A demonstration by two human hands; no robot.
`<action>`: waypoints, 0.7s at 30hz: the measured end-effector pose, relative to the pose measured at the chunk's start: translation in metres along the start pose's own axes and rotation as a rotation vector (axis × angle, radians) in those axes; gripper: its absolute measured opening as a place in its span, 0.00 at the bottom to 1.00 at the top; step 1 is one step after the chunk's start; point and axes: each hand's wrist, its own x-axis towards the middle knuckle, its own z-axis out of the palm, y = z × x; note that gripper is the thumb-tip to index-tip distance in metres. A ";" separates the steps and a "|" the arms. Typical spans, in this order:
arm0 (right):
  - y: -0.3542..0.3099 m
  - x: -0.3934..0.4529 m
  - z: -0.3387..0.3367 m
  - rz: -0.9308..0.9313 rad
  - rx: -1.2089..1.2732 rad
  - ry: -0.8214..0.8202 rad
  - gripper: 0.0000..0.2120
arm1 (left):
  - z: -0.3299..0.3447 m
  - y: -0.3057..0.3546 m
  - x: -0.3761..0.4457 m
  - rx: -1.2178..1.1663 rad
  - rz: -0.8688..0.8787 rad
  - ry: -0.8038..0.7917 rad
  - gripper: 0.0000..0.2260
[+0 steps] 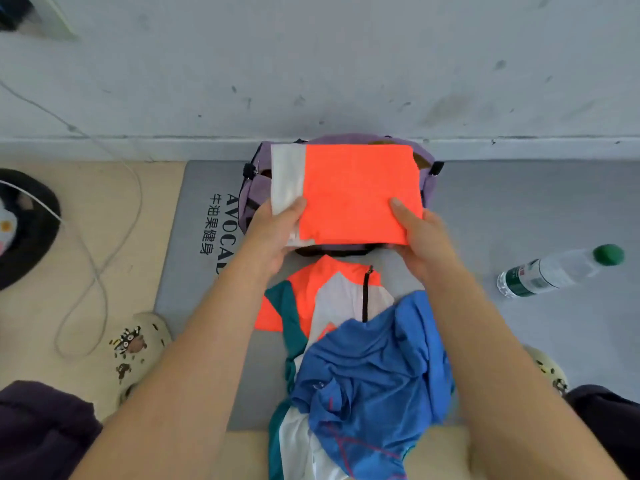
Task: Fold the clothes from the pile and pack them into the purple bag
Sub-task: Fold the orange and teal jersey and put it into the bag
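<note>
- While both of the person's arms reach forward, the left hand [273, 233] and the right hand [420, 237] hold a folded orange garment with a white panel [356, 192] flat above the purple fabric bag [254, 188].
- Each hand pinches a near corner of the folded garment, thumb on top and fingers curled beneath.
- Sitting against the base of the grey wall [311, 64], at the far end of a grey foam mat with black lettering [194, 237], the bag is mostly hidden under the garment, so I cannot tell how wide its mouth gapes.
- Packing looks to be the step in hand: one piece is folded and poised over the bag.
- Next, I judge, the hands need to lower it level into the opening and let go without the fold springing loose.
- More work waits near the person: a crumpled blue shirt [374, 375] lies on top of an orange, white and teal zip-neck top [311, 299], neither one folded.
- Off to the right, well apart, a clear plastic bottle with a green cap [554, 271] lies on its side.
</note>
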 end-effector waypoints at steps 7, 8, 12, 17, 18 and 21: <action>-0.034 0.076 0.020 0.148 -0.185 0.140 0.13 | 0.026 0.019 0.071 0.120 -0.168 0.007 0.04; -0.036 0.084 0.020 0.129 -0.207 0.118 0.12 | 0.027 0.019 0.079 0.108 -0.144 -0.027 0.05; -0.035 0.109 0.022 0.108 -0.279 0.053 0.10 | 0.021 0.014 0.107 0.136 -0.064 -0.018 0.16; -0.021 0.132 0.037 0.118 -0.351 0.088 0.07 | 0.005 0.006 0.135 0.258 -0.087 0.150 0.17; -0.020 0.137 0.038 0.069 -0.356 0.071 0.07 | 0.002 0.007 0.140 0.307 0.003 0.183 0.17; -0.013 0.149 0.039 -0.048 -0.541 0.067 0.10 | -0.004 0.009 0.147 0.550 0.219 0.259 0.15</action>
